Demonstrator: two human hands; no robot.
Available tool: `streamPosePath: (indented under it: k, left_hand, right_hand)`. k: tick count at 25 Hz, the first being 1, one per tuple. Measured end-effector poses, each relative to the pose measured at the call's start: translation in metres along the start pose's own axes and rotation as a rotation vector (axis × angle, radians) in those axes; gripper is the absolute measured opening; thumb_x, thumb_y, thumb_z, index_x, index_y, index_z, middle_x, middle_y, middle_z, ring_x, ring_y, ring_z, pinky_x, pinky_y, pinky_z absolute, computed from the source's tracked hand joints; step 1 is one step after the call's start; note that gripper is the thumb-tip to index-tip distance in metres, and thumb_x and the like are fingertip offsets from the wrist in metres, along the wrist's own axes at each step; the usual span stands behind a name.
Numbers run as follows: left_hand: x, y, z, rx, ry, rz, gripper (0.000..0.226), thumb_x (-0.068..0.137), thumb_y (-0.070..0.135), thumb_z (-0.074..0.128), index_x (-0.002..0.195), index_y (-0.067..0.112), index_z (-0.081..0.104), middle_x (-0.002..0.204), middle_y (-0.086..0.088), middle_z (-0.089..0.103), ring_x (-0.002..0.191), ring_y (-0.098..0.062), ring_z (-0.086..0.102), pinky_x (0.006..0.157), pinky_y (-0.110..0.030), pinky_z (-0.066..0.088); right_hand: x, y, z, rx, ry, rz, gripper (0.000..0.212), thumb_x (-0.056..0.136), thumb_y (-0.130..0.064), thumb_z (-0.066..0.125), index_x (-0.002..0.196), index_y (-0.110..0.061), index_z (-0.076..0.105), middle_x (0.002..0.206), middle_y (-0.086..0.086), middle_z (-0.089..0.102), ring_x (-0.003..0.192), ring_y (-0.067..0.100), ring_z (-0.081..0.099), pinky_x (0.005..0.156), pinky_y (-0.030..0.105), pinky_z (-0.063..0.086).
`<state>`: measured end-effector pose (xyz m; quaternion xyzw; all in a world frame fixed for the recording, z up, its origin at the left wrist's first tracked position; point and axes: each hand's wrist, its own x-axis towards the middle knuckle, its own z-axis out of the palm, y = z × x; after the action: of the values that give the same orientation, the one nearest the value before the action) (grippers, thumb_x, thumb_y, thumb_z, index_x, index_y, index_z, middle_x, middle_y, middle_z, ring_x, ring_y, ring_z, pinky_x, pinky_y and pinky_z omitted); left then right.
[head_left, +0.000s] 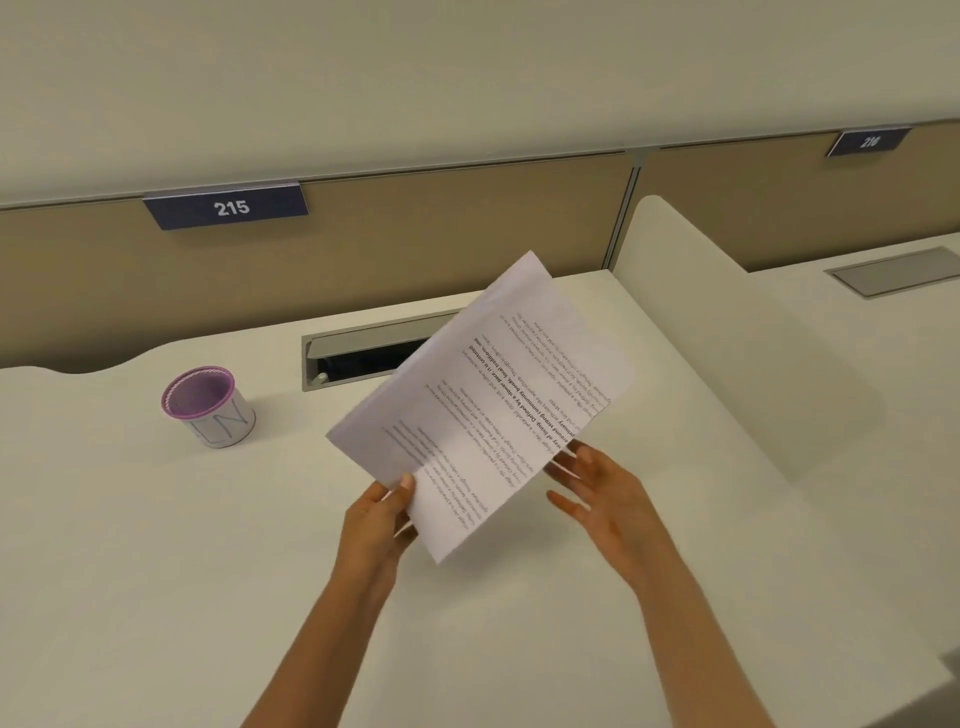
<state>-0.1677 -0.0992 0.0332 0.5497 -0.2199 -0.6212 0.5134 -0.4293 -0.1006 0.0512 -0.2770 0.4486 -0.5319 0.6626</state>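
Holding papers (488, 410) up off desk (156, 545), tilted, printed side up. Pinching the near corner with left hand (379, 519), thumb pressing on top and the rest curling underneath. Bringing right hand (602, 493) in at the lower right edge with straight, spread fingers, gripping nothing. Possibly touching that edge with the fingertips or reaching just under it; not managing to tell which. Keeping the papers over the middle of the desk, partly covering the cable slot (358, 353) behind and well apart from the cup (208, 408) at left. Judging progress as partway: lifting apparently done, one-handed hold in place, two-handed hold not yet made. Judging what is left: closing the right hand on the free edge, then squaring or turning the papers and setting them down somewhere not showing here. Guessing at more than one sheet from the offset left edges; not attempting a count.
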Motion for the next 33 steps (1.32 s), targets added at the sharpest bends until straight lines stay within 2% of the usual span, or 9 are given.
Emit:
streamPosePath:
  k: [2, 5, 8, 11, 15, 18, 23, 26, 33]
  left_hand:
    - [-0.012, -0.021, 0.018, -0.069, -0.014, -0.053, 0.017, 0.093, 0.018, 0.058, 0.104, 0.021, 0.069, 0.098, 0.002, 0.076, 0.082, -0.013, 0.072, 0.070, -0.032, 0.055]
    - [-0.023, -0.035, 0.024, -0.051, -0.063, -0.103, 0.013, 0.090, 0.014, 0.061, 0.099, 0.019, 0.070, 0.097, -0.001, 0.075, 0.086, -0.018, 0.071, 0.072, -0.033, 0.056]
    - [-0.011, -0.002, 0.008, 0.049, -0.049, 0.034, 0.026, 0.088, 0.019, 0.064, 0.114, 0.019, 0.065, 0.100, 0.004, 0.075, 0.097, -0.020, 0.068, 0.082, -0.035, 0.054]
    - [0.001, 0.056, 0.009, 0.311, -0.171, 0.190, 0.045, 0.083, 0.038, 0.069, 0.125, 0.035, 0.055, 0.109, 0.012, 0.072, 0.100, -0.013, 0.067, 0.082, -0.034, 0.053]
    - [0.001, 0.088, 0.047, 0.356, -0.379, 0.370, 0.028, 0.083, 0.036, 0.067, 0.111, 0.034, 0.067, 0.109, 0.007, 0.072, 0.093, -0.017, 0.070, 0.067, -0.025, 0.058]
    - [-0.002, 0.070, 0.045, 0.287, -0.376, 0.393, 0.024, 0.087, 0.031, 0.064, 0.111, 0.032, 0.069, 0.109, 0.006, 0.072, 0.095, -0.017, 0.069, 0.068, -0.025, 0.059]
    - [-0.005, 0.014, 0.019, 0.389, -0.363, 0.298, 0.029, 0.093, 0.022, 0.057, 0.119, 0.032, 0.064, 0.117, 0.010, 0.070, 0.108, -0.012, 0.065, 0.089, -0.026, 0.055]
    - [-0.006, 0.012, 0.023, 0.386, -0.368, 0.309, 0.028, 0.097, 0.023, 0.050, 0.118, 0.034, 0.066, 0.116, 0.009, 0.071, 0.107, -0.012, 0.066, 0.080, -0.018, 0.055]
    - [-0.007, 0.042, 0.038, 0.163, -0.190, 0.271, 0.027, 0.098, 0.022, 0.049, 0.109, 0.037, 0.068, 0.108, 0.008, 0.074, 0.094, -0.014, 0.071, 0.070, -0.026, 0.059]
  right_hand:
    - [-0.003, 0.011, 0.039, -0.017, -0.027, -0.054, 0.031, 0.089, -0.024, 0.067, 0.119, -0.018, 0.067, 0.121, 0.007, 0.070, 0.114, 0.026, 0.066, 0.094, 0.041, 0.054]
    - [0.001, 0.006, 0.063, -0.093, 0.145, -0.209, 0.023, 0.094, -0.009, 0.059, 0.111, -0.016, 0.072, 0.110, 0.004, 0.075, 0.105, 0.022, 0.070, 0.087, 0.034, 0.056]
    - [0.007, -0.015, 0.047, -0.237, 0.100, -0.296, 0.024, 0.094, -0.003, 0.057, 0.114, -0.009, 0.070, 0.111, 0.006, 0.075, 0.107, 0.022, 0.069, 0.096, 0.037, 0.053]
    - [0.006, -0.036, 0.030, -0.296, -0.021, -0.281, 0.024, 0.090, -0.011, 0.062, 0.111, -0.016, 0.072, 0.112, 0.004, 0.075, 0.107, 0.024, 0.069, 0.091, 0.034, 0.057]
    - [0.004, -0.049, 0.020, -0.358, -0.124, -0.307, 0.031, 0.086, -0.030, 0.066, 0.117, -0.024, 0.070, 0.121, -0.001, 0.071, 0.111, 0.018, 0.067, 0.088, 0.026, 0.056]
    - [-0.001, -0.041, 0.009, -0.376, -0.133, -0.311, 0.033, 0.090, -0.029, 0.063, 0.123, -0.024, 0.065, 0.124, -0.002, 0.069, 0.113, 0.015, 0.066, 0.090, 0.024, 0.055]
    - [-0.008, 0.010, -0.012, -0.472, -0.044, -0.133, 0.028, 0.094, -0.017, 0.060, 0.120, -0.026, 0.064, 0.115, -0.008, 0.072, 0.110, 0.011, 0.066, 0.093, 0.025, 0.054]
    - [-0.006, 0.017, -0.012, -0.507, -0.015, -0.116, 0.025, 0.096, -0.021, 0.057, 0.119, -0.027, 0.065, 0.113, -0.008, 0.073, 0.111, 0.014, 0.066, 0.094, 0.027, 0.052]
    - [-0.003, -0.054, -0.007, -0.488, -0.121, -0.205, 0.035, 0.090, -0.025, 0.066, 0.125, -0.026, 0.062, 0.116, 0.001, 0.073, 0.106, 0.020, 0.070, 0.086, 0.031, 0.056]
